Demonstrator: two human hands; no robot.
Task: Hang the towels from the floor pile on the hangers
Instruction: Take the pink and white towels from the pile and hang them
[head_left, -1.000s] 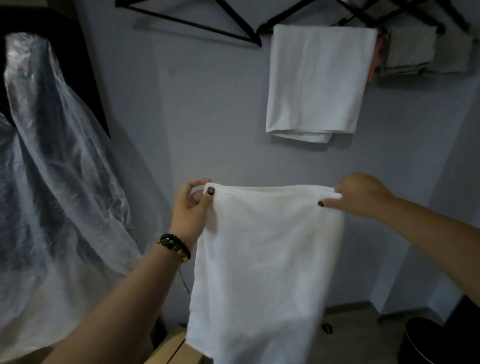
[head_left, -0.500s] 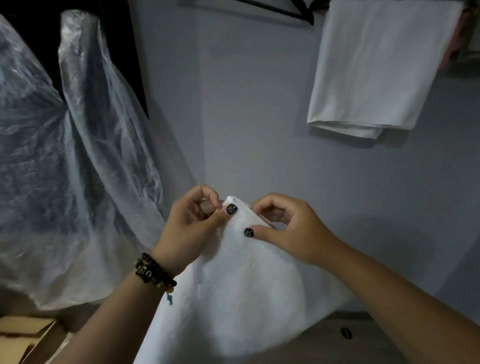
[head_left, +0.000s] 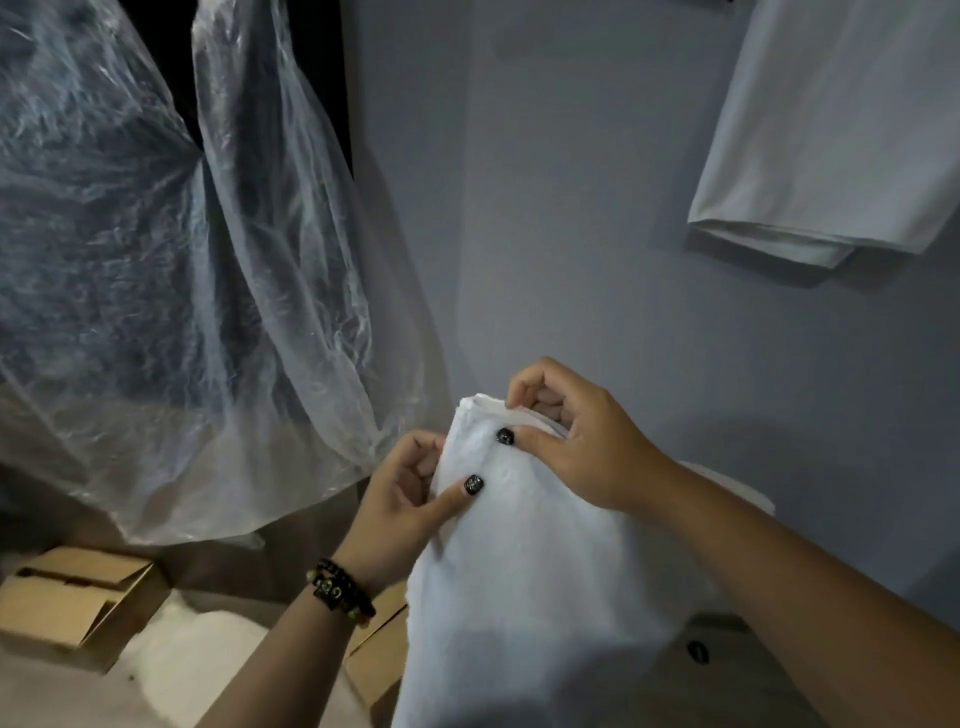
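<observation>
Both hands pinch the white towel (head_left: 519, 545) lower centre: right hand (head_left: 576, 441) gathers corners, left hand (head_left: 410, 499) steadies the fold for hanging.

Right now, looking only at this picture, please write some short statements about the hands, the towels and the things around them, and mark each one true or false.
1. Both hands pinch the top edge of the white towel. True: the left hand and the right hand each hold it between thumb and fingers.
2. The hands are far apart, stretching the towel wide. False: they are close together, and the towel hangs folded below them.
3. Another towel hangs at upper right. True.
4. The bracelet is on the right wrist. False: it is on the left wrist.
5. Clear plastic sheet hangs at the left. True.
6. The cardboard box hangs on the wall. False: it lies low down, at lower left.
</observation>
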